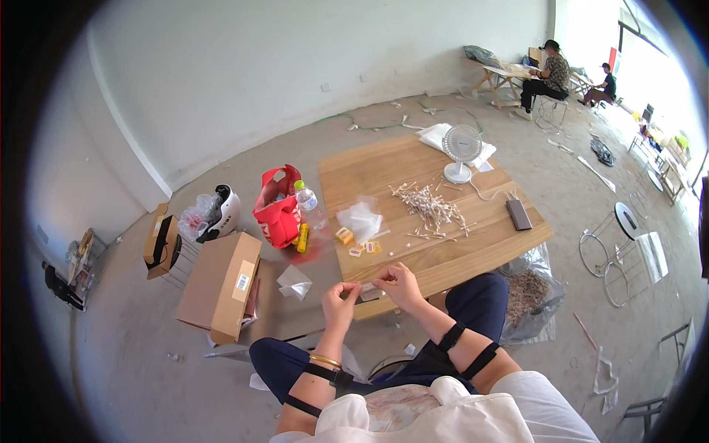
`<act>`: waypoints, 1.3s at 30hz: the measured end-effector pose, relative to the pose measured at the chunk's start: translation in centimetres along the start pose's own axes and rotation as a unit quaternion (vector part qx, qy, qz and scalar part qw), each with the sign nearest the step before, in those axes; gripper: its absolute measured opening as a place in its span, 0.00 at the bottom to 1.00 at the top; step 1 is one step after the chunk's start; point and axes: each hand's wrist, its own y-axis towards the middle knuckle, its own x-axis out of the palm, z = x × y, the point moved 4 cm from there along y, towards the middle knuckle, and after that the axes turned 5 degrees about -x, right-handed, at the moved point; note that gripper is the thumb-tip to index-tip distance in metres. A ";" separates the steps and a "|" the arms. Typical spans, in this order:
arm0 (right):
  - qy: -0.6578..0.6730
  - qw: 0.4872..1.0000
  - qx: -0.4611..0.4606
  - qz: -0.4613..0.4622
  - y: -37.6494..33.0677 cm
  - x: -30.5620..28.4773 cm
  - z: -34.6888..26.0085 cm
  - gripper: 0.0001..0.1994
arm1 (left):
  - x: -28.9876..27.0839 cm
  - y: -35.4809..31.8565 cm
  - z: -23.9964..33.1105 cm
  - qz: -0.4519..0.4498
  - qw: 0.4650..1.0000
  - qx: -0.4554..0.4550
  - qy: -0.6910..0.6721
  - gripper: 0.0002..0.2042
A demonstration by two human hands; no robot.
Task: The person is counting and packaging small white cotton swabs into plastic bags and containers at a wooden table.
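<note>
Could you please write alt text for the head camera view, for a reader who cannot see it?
A seated person's left hand and right hand pinch a small flat piece between them at the near edge of a low wooden table. On the table lie a pile of thin sticks, a clear plastic bag, a small white fan and a dark flat box. A cardboard box and a red bag sit on the floor to the left.

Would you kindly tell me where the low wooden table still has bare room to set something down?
The far left corner of the low wooden table is bare, behind the clear plastic bag and left of the small white fan. It is crowded mid-table around the pile of pale thin sticks, and at the near edge by both hands.
</note>
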 end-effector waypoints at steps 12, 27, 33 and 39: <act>0.160 0.963 0.209 -0.050 -1.0 2.2 6.3 0.11 | 3.4 0.8 -4.7 -0.051 0.983 -0.113 -0.137 0.10; 0.074 0.977 0.141 -0.143 -1.6 3.0 7.8 0.16 | 2.6 1.9 -7.4 -0.188 0.954 -0.193 -0.129 0.30; 0.123 0.970 0.129 -0.162 -2.4 3.3 8.8 0.18 | 2.8 1.8 -8.1 -0.174 0.954 -0.204 -0.138 0.28; 0.121 0.942 0.212 -0.232 -4.1 3.4 9.5 0.19 | 2.9 2.1 -6.7 -0.117 0.941 -0.230 -0.219 0.25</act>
